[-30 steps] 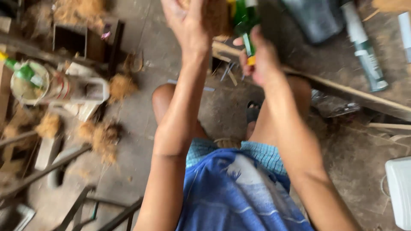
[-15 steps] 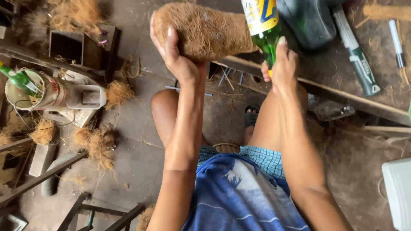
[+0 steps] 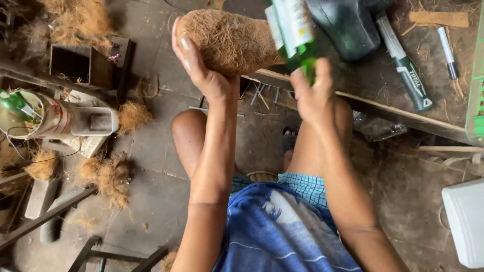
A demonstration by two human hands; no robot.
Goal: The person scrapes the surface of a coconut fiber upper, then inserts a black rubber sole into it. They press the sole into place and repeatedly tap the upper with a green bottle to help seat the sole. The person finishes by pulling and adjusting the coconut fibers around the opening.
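Husk: a brown fibrous coconut husk [image 3: 229, 40] sits at about 11 o'clock from the person's lap, raised in the air above the floor.
Husk axis: the long axis runs roughly 9 to 3 o'clock, with the rounded end toward 9 and the other end reaching behind the bottle.
Left hand: the left hand [image 3: 204, 70] cups the husk from below and from its 9 o'clock end; the grip is wrapped round it, thumb up along the side.
Bottle: a green glass bottle [image 3: 295, 32] with a pale label stands at 12 o'clock, its body toward 12 and cut by the top edge, its narrow end down in the hand; it tilts a little toward 11.
Right hand: the right hand [image 3: 315, 98] has its grip closed on the bottle's lower narrow part.
Contact: bottle and husk overlap in view; whether they touch I cannot tell.
Surface: a grey, dusty concrete floor [image 3: 151, 151], strewn with loose fibre tufts [image 3: 108, 176] at 8 to 9 o'clock.
Room at 9 o'clock: a pale machine [image 3: 65, 123] with wires, just beside a dark wooden box [image 3: 75, 65].
Room at 1 to 3 o'clock: a wooden plank [image 3: 403, 118] runs slantwise; beyond it lie a dark container [image 3: 348, 22], a green-handled tool [image 3: 406, 65] and a marker pen [image 3: 447, 50].
Edges: a white tub [image 3: 466, 221] at 4 o'clock, metal bars [image 3: 45, 216] at 7 o'clock.
Open room: bare floor lies between the left knee and the fibre tufts.
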